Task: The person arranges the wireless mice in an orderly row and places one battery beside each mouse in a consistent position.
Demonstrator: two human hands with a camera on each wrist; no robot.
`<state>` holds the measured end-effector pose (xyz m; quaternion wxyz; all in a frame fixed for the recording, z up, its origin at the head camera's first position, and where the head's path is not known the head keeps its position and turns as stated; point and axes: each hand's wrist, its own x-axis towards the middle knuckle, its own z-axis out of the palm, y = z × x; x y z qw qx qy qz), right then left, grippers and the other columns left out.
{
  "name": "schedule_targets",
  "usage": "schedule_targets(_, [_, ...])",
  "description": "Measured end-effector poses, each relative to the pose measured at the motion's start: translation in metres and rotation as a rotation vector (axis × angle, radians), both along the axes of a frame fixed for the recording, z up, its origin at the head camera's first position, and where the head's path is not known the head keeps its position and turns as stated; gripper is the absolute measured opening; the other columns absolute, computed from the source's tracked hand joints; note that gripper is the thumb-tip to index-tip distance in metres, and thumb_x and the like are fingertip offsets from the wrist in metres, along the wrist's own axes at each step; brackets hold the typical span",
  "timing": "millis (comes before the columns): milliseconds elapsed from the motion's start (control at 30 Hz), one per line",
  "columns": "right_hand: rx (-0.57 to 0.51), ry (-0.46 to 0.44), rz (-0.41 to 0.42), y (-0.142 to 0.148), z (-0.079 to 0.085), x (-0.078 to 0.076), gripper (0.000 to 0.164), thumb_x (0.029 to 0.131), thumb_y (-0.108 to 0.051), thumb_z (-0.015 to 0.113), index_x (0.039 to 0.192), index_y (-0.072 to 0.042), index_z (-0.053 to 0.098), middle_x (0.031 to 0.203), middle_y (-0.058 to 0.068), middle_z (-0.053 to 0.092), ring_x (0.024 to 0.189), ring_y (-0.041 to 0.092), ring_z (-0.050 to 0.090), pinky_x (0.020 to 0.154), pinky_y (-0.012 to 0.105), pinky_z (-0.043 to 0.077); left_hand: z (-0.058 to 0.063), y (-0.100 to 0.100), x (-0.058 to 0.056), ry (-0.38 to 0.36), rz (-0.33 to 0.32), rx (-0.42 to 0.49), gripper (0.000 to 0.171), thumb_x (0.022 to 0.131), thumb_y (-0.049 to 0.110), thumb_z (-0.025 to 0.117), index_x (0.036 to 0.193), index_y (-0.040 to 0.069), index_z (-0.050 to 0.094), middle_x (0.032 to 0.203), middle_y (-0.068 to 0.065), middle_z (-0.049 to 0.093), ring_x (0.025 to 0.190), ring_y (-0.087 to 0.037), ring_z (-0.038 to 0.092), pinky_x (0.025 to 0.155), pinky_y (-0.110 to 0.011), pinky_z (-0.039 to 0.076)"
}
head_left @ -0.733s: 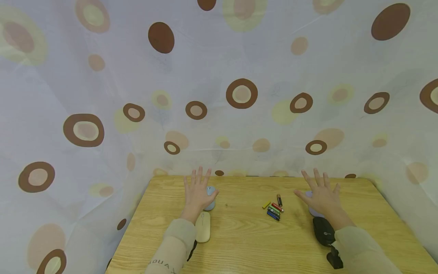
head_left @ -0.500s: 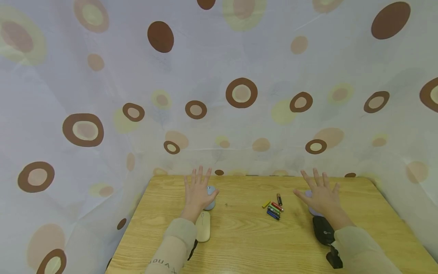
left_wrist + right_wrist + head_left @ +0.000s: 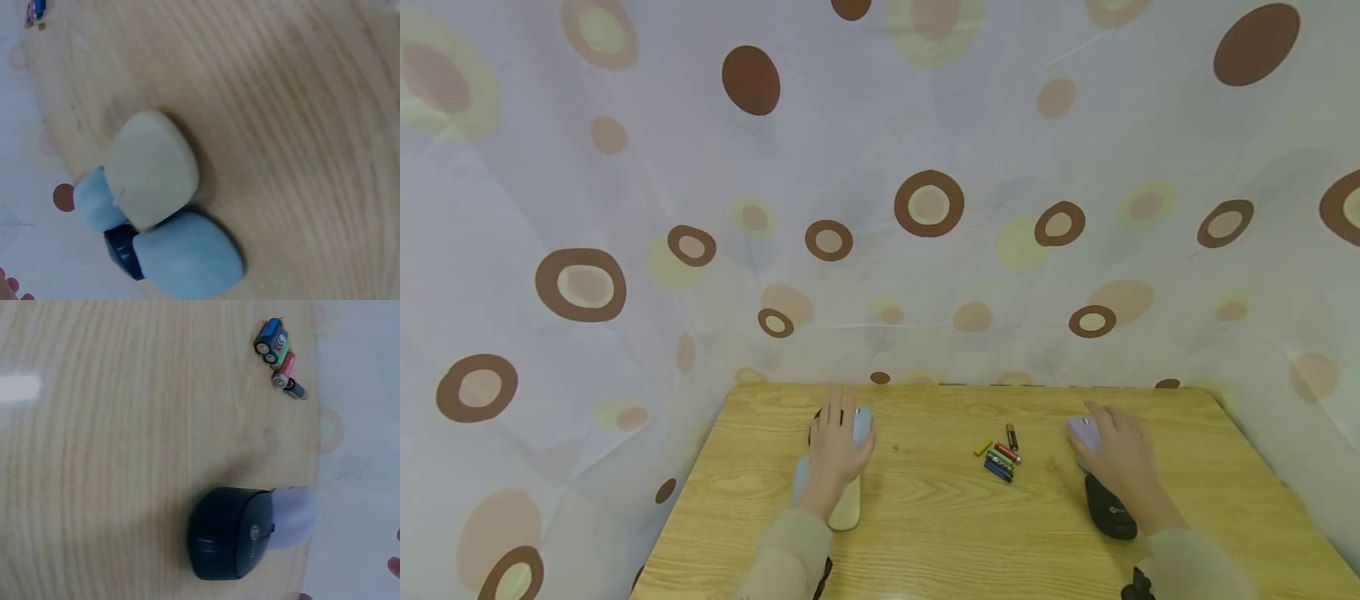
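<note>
In the head view my left hand [image 3: 833, 457] hovers over a cluster of computer mice at the table's left, its fingers straight and close together. Around it show a cream mouse [image 3: 847, 507], two light blue mice [image 3: 190, 256] and a dark mouse [image 3: 123, 250], partly covered by the hand in the head view. On the right side, my right hand [image 3: 1123, 460] hangs over a lavender mouse [image 3: 1083, 431] and a black mouse [image 3: 1108, 510], fingers loosely bent and holding nothing. In the right wrist view the black mouse sits directly in front of the lavender one.
Several small batteries [image 3: 1000, 460] in different colours lie grouped between the two hands, a dark one [image 3: 1012, 437] slightly apart. The wooden table [image 3: 925, 533] ends at a wall covering [image 3: 880, 275] with brown and beige circles. Dark pieces [image 3: 1138, 585] show by the sleeves.
Both hands were spread wide and raised; their fingers have since drawn together and the hands tilted lower. More of the mice at the left, a second light blue and a dark one, now shows.
</note>
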<state>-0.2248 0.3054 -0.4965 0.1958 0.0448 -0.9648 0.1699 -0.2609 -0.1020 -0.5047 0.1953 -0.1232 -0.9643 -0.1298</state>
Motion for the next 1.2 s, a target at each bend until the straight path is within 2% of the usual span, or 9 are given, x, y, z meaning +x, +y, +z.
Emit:
schedule_targets(100, [-0.021, 0.024, -0.022, 0.005, -0.017, 0.009, 0.053, 0.084, -0.027, 0.062, 0.122, 0.007, 0.047, 0.111, 0.033, 0.048, 0.096, 0.049, 0.047, 0.074, 0.06, 0.038, -0.019, -0.001, 0.009, 0.048, -0.004, -0.002, 0.066, 0.083, 0.035, 0.061, 0.134, 0.002, 0.037, 0.126, -0.02, 0.044, 0.108, -0.034, 0.045, 0.087, -0.045, 0.042])
schedule_targets(167, [-0.035, 0.029, -0.04, 0.008, -0.029, 0.016, 0.052, 0.08, -0.021, 0.066, 0.119, 0.009, 0.049, 0.107, 0.035, 0.049, 0.091, 0.049, 0.05, 0.068, 0.059, 0.041, -0.031, -0.002, 0.016, 0.05, 0.004, 0.001, 0.063, 0.08, 0.032, 0.065, 0.128, -0.001, 0.042, 0.121, -0.02, 0.046, 0.103, -0.034, 0.047, 0.084, -0.044, 0.044])
schedule_targets(300, [-0.059, -0.052, -0.083, 0.014, -0.051, 0.03, 0.055, 0.078, -0.02, 0.068, 0.118, 0.011, 0.048, 0.107, 0.038, 0.047, 0.091, 0.053, 0.048, 0.067, 0.06, 0.041, -0.051, -0.001, 0.028, -0.014, 0.041, 0.021, 0.062, 0.077, 0.029, 0.07, 0.122, -0.003, 0.044, 0.113, -0.02, 0.047, 0.096, -0.033, 0.048, 0.08, -0.043, 0.044])
schedule_targets(467, [-0.1, -0.245, -0.138, 0.017, -0.066, 0.042, 0.06, 0.083, -0.027, 0.062, 0.123, 0.012, 0.041, 0.115, 0.043, 0.037, 0.097, 0.061, 0.04, 0.069, 0.066, 0.038, -0.068, 0.002, 0.038, -0.07, 0.106, 0.067, 0.061, 0.075, 0.026, 0.07, 0.122, -0.006, 0.046, 0.114, -0.022, 0.046, 0.098, -0.034, 0.047, 0.082, -0.043, 0.042])
schedule_targets(633, [-0.151, -0.325, -0.176, 0.016, -0.076, 0.046, 0.067, 0.084, -0.033, 0.06, 0.126, 0.013, 0.035, 0.116, 0.045, 0.032, 0.098, 0.062, 0.039, 0.073, 0.064, 0.038, -0.078, 0.004, 0.044, -0.09, 0.152, 0.081, 0.061, 0.073, 0.022, 0.071, 0.119, -0.011, 0.049, 0.117, -0.029, 0.045, 0.102, -0.039, 0.046, 0.088, -0.045, 0.04])
schedule_targets(833, [-0.224, -0.378, -0.214, 0.013, -0.084, 0.047, 0.069, 0.084, -0.033, 0.058, 0.127, 0.013, 0.031, 0.115, 0.046, 0.03, 0.102, 0.062, 0.036, 0.078, 0.065, 0.037, -0.085, 0.007, 0.047, -0.067, 0.177, 0.005, 0.053, 0.074, 0.022, 0.073, 0.11, -0.011, 0.053, 0.103, -0.023, 0.047, 0.095, -0.033, 0.047, 0.084, -0.04, 0.04])
schedule_targets(967, [-0.255, -0.367, -0.249, 0.011, -0.089, 0.05, 0.064, 0.084, -0.028, 0.058, 0.127, 0.012, 0.033, 0.114, 0.045, 0.031, 0.104, 0.06, 0.036, 0.081, 0.064, 0.036, -0.087, 0.01, 0.048, -0.08, 0.183, -0.006, 0.053, 0.076, 0.021, 0.071, 0.113, -0.012, 0.052, 0.105, -0.023, 0.046, 0.097, -0.034, 0.046, 0.086, -0.041, 0.04])
schedule_targets(1200, [-0.267, -0.352, -0.256, 0.006, -0.087, 0.05, 0.062, 0.083, -0.024, 0.059, 0.126, 0.014, 0.033, 0.112, 0.045, 0.032, 0.103, 0.06, 0.037, 0.081, 0.063, 0.036, -0.086, 0.012, 0.05, -0.105, 0.209, -0.008, 0.053, 0.077, 0.02, 0.071, 0.115, -0.011, 0.05, 0.107, -0.023, 0.044, 0.098, -0.033, 0.044, 0.086, -0.041, 0.04])
